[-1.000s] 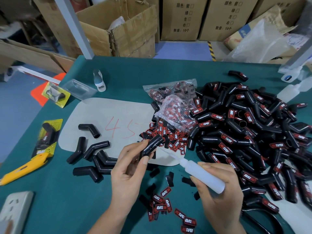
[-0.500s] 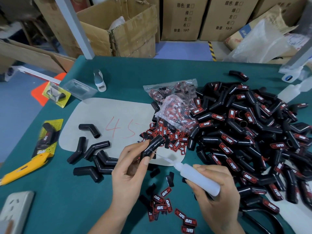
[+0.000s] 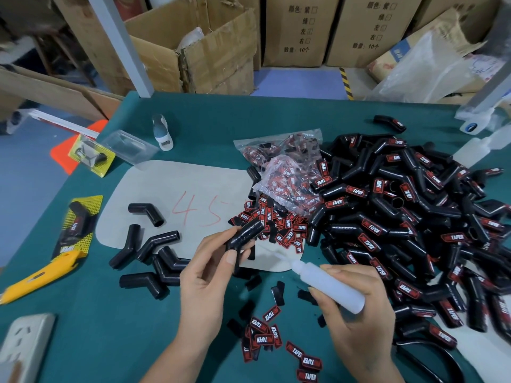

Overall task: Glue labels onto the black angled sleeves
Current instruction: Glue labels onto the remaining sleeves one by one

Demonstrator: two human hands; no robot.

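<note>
Head view: the right hand, its grip wrapped round the white glue bottle, has drawn the nozzle back from the black sleeve it was touching a second ago. The left hand still pinches that sleeve above the surface, just near the loose labels. Glue looks applied; a label likely comes next.

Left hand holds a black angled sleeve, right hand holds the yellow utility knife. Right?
Not quite. In the head view the right hand grips a translucent white glue bottle; the yellow utility knife lies untouched on the green table. The left hand does hold a black angled sleeve.
</note>
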